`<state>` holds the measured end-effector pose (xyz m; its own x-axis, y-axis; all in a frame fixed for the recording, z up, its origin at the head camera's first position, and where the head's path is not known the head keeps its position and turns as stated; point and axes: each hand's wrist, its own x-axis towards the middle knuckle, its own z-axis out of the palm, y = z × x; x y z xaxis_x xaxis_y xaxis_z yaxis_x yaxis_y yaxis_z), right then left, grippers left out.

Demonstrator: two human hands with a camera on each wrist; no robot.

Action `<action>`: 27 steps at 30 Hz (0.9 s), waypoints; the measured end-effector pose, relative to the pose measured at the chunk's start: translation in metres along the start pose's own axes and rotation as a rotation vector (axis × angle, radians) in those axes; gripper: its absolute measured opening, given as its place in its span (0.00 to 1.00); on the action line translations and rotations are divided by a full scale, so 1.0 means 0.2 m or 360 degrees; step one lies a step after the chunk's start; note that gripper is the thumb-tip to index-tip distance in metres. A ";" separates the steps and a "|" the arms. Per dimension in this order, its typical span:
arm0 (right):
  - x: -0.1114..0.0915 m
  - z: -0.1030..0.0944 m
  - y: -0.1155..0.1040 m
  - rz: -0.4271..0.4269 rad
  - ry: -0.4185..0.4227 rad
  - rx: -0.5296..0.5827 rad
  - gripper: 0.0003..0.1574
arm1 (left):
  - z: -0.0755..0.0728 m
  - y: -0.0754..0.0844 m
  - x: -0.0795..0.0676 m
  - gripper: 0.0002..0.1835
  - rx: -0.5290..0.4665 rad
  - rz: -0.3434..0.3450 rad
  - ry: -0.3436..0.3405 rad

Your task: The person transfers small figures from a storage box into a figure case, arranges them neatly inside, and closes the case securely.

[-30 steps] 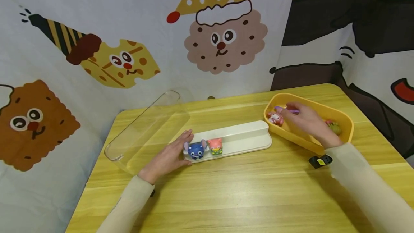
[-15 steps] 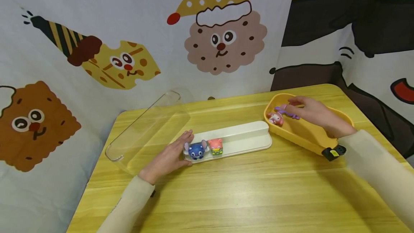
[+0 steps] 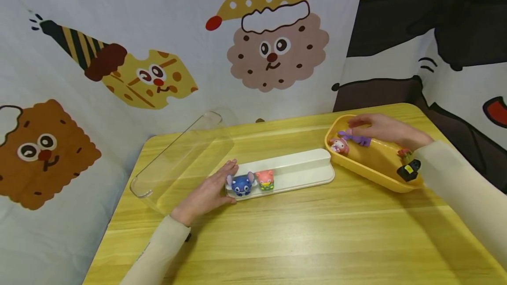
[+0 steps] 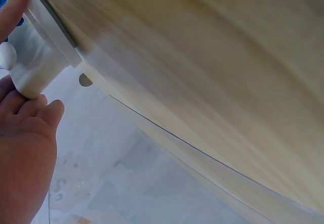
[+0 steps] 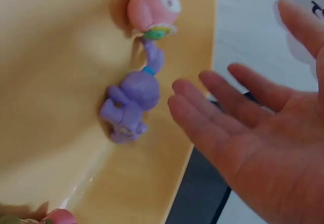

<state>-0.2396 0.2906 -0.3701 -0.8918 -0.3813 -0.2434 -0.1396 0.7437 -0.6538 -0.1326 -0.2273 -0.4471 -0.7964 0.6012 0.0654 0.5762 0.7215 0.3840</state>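
My left hand grips the left end of a white stepped display base, thumb at the front edge and fingers behind. On the base stand a blue big-eared figurine and, beside it, a pink-and-green figurine. My right hand is over a yellow bin, holding nothing. In the right wrist view its spread fingers are just apart from a purple figurine lying face down in the bin. A pink figurine lies at the purple one's ear.
A clear plastic cover lies behind and left of my left hand. Another small red-and-green figurine is at the bin's right end, partly behind my wrist camera. A patterned cloth hangs along the table's back edge.
My right hand has come off the purple figurine and drawn up and to the right, its fingers loosening. The purple figurine now lies in full on the bin floor. My left hand has stayed put.
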 end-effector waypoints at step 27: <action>0.12 0.12 0.13 -0.0362 -0.0230 0.0102 0.35 | 0.01 0.00 0.00 0.53 0.0006 0.0007 0.0013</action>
<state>-0.2532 0.2878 -0.4110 -0.7694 -0.6125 -0.1815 -0.2978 0.5953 -0.7463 -0.1324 -0.2272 -0.4490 -0.7955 0.6014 0.0746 0.5802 0.7203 0.3801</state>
